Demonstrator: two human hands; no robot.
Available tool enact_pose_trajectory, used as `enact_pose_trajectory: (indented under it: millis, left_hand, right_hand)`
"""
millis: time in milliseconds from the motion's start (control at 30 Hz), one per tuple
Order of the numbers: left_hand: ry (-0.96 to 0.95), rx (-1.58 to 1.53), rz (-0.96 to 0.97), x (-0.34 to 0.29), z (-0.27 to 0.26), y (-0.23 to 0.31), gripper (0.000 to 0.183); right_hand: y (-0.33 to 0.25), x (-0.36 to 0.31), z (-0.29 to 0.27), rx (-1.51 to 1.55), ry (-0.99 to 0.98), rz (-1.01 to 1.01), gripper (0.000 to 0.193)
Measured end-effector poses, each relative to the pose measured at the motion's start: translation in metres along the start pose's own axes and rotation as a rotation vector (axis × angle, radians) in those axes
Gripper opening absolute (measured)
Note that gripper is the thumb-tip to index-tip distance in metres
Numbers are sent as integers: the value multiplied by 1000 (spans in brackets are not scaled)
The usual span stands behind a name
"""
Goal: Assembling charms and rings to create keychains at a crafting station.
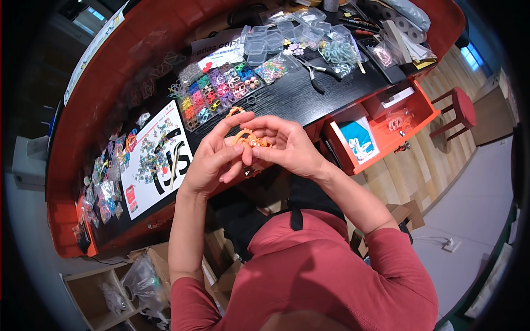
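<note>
Close to the desk's front edge, my left hand and my right hand meet around an orange chain of plastic links. Thumbs and fingertips of both hands pinch it. One loop arches up between the hands, and a small pale bead or charm seems to sit near the right thumb. More of the orange links show above the left fingers. My fingers cover part of the chain, so how its links join is hidden. Just beyond lies a compartment box of colourful clasps, rings and beads.
Pliers lie on the black desk, near bags of beads and clear little boxes. Left is a white sheet strewn with small rings. An open red drawer juts out at right, with a red stool beyond.
</note>
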State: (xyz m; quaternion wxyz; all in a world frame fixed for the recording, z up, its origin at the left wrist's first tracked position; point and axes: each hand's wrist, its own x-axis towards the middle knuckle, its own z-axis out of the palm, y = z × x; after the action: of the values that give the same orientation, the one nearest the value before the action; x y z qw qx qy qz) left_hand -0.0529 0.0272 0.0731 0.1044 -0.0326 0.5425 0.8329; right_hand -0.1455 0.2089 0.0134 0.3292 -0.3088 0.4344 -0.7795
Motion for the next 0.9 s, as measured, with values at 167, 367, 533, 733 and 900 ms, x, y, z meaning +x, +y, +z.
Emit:
enact_pose_trajectory:
  millis: [167,367,533,733,900]
  left_hand:
    - [48,124,43,-3,3,1,51]
    - [151,125,67,1,-9,-5,42]
    - [260,169,107,3,-16,-11,48]
    - [230,197,100,2,-17,-10,53]
    - [185,210,99,0,-15,-10,54]
  right_hand:
    - [-4,2,0,3,-4,-10,36]
    - [-2,4,-3,88,35,59,38]
    - [6,6,-5,23,62,13,38]
    - [2,6,-2,-128,191,181,23]
    - [-4,8,5,-542,262,-216,17]
